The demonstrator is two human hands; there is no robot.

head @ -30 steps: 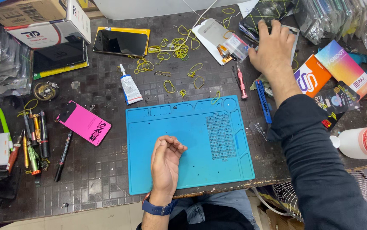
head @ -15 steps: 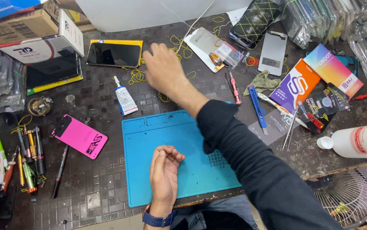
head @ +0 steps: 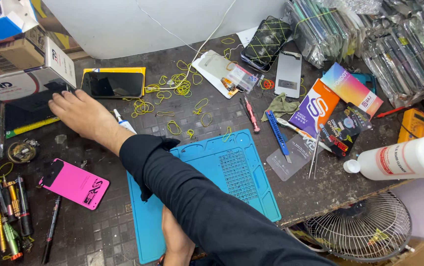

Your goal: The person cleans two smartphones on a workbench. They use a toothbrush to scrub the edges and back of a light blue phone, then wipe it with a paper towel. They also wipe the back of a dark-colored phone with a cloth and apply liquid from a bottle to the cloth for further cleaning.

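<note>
- The right hand (head: 81, 114) reaches across, fingers spread flat on the dark screen panel (head: 24, 109) at the far left of the worktop (head: 212, 118); it grips nothing.
- The left hand (head: 175, 244) is mostly hidden under the sleeve; I cannot tell its state.
- Risk: the sleeve may knock the small glue tube (head: 123, 122).

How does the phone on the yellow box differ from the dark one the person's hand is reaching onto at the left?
The phone on the yellow box lies fully in view on a bright yellow base, untouched; the dark device at the left sits partly under a white carton, with a thinner yellow-green edge below it. The right hand rests its fingertips on the left one only. The left one looks larger. Both lie flat, screens dark.
</note>
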